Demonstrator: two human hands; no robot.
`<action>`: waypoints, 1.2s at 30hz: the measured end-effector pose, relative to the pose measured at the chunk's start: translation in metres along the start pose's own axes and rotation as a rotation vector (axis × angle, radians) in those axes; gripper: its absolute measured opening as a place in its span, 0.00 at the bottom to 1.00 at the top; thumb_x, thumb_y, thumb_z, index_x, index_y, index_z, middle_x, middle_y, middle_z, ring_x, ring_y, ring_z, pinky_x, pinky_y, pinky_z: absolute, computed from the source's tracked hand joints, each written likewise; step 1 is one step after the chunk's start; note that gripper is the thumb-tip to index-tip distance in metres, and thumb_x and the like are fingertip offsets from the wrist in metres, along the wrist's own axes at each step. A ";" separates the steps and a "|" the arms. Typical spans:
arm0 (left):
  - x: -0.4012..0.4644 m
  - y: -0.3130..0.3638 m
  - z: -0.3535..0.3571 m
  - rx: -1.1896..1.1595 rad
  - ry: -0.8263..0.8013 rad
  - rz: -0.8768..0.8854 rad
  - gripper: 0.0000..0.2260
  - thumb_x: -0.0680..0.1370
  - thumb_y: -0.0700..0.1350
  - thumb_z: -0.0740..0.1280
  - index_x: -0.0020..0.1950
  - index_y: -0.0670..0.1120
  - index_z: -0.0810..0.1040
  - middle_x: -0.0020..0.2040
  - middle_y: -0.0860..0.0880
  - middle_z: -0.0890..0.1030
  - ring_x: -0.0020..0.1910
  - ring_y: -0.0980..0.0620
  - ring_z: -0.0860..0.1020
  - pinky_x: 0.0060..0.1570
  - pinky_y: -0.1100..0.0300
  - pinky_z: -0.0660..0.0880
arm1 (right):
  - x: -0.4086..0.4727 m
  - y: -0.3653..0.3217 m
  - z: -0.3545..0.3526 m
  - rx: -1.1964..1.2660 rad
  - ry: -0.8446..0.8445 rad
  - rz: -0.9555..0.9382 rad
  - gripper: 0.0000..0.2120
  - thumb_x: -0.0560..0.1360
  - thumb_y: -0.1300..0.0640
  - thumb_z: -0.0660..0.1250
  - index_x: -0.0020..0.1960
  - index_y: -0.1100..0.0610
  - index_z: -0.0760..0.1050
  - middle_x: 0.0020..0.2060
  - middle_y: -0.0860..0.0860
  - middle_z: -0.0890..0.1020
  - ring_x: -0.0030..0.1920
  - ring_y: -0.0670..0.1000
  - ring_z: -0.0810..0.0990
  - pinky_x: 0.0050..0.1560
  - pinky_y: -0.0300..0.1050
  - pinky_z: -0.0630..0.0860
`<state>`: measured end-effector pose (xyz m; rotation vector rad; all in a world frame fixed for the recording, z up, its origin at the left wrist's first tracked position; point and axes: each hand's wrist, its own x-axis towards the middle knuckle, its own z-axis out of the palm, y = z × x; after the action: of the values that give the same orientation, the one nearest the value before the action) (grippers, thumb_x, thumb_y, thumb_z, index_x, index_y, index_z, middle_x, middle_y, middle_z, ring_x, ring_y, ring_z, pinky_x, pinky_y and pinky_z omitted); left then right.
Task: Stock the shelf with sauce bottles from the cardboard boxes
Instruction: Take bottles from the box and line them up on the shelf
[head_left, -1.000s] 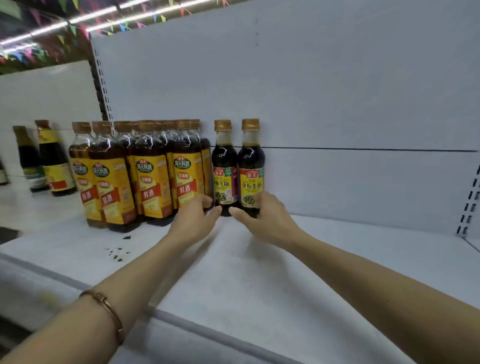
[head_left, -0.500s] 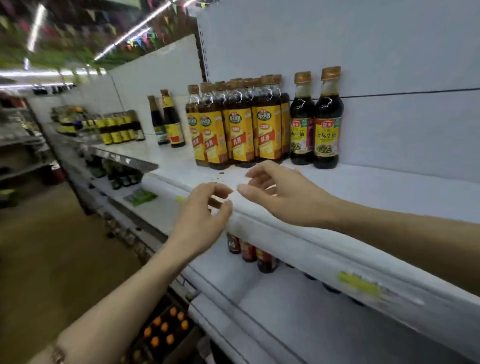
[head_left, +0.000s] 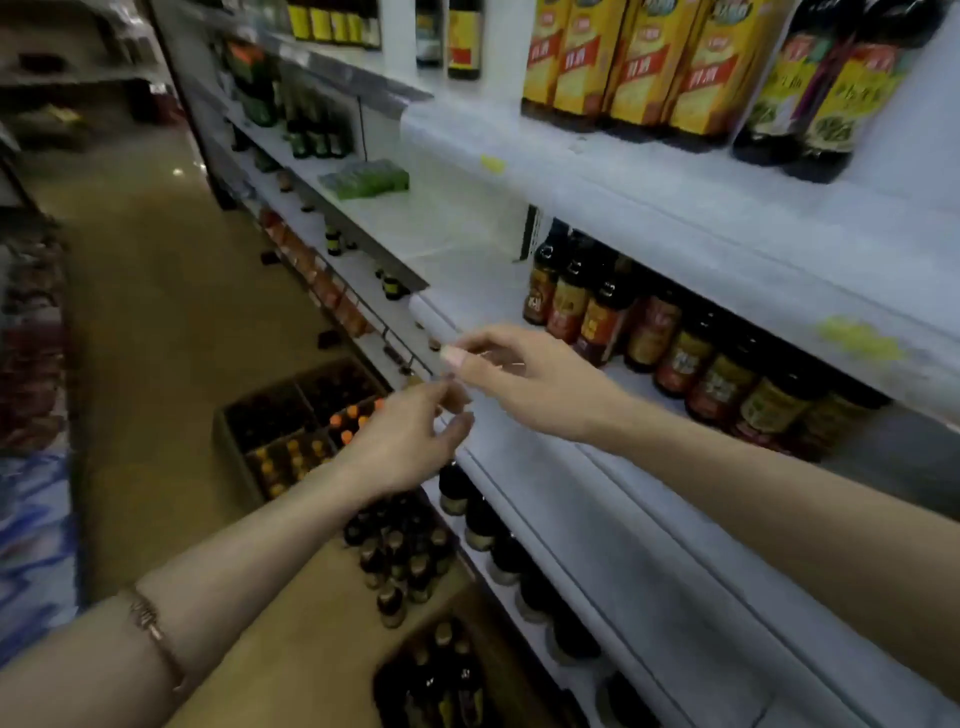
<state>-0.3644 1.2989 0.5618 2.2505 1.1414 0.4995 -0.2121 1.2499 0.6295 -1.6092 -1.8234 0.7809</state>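
While nothing is being held, both hands are being kept in front of the white metal shelf (head_left: 649, 218).

The left hand (head_left: 410, 441) is being held with fingers loosely curled and empty; the right hand (head_left: 524, 379), just at its 1 o'clock, is being held with fingers relaxed and likewise empty. Dark sauce bottles with yellow labels (head_left: 639, 67) are being displayed at 12 o'clock on the shelf, while open brown cardboard boxes of dark bottles (head_left: 306, 415) are being kept on the floor at 9 o'clock of the left hand.
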 end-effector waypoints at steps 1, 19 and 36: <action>-0.009 -0.008 0.013 -0.026 -0.035 -0.026 0.15 0.81 0.50 0.61 0.66 0.48 0.72 0.60 0.51 0.77 0.56 0.51 0.77 0.55 0.54 0.75 | -0.003 0.009 0.014 0.027 -0.034 0.016 0.20 0.76 0.35 0.60 0.59 0.47 0.77 0.54 0.42 0.80 0.58 0.44 0.77 0.62 0.50 0.74; -0.107 -0.153 0.231 -0.068 -0.223 -0.618 0.18 0.81 0.46 0.61 0.71 0.47 0.66 0.68 0.45 0.66 0.61 0.45 0.73 0.57 0.57 0.72 | -0.040 0.225 0.200 0.210 -0.464 0.285 0.22 0.80 0.45 0.59 0.69 0.55 0.70 0.64 0.49 0.75 0.65 0.48 0.72 0.60 0.38 0.68; -0.153 -0.307 0.464 -0.099 -0.325 -0.768 0.26 0.78 0.42 0.65 0.75 0.47 0.61 0.72 0.42 0.61 0.66 0.39 0.70 0.61 0.51 0.72 | -0.103 0.466 0.418 0.244 -0.512 0.623 0.27 0.79 0.43 0.62 0.74 0.51 0.61 0.71 0.53 0.68 0.68 0.53 0.71 0.66 0.54 0.71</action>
<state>-0.3826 1.1756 -0.0017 1.5544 1.6163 -0.1157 -0.2089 1.1736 -0.0002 -1.9468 -1.4330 1.7540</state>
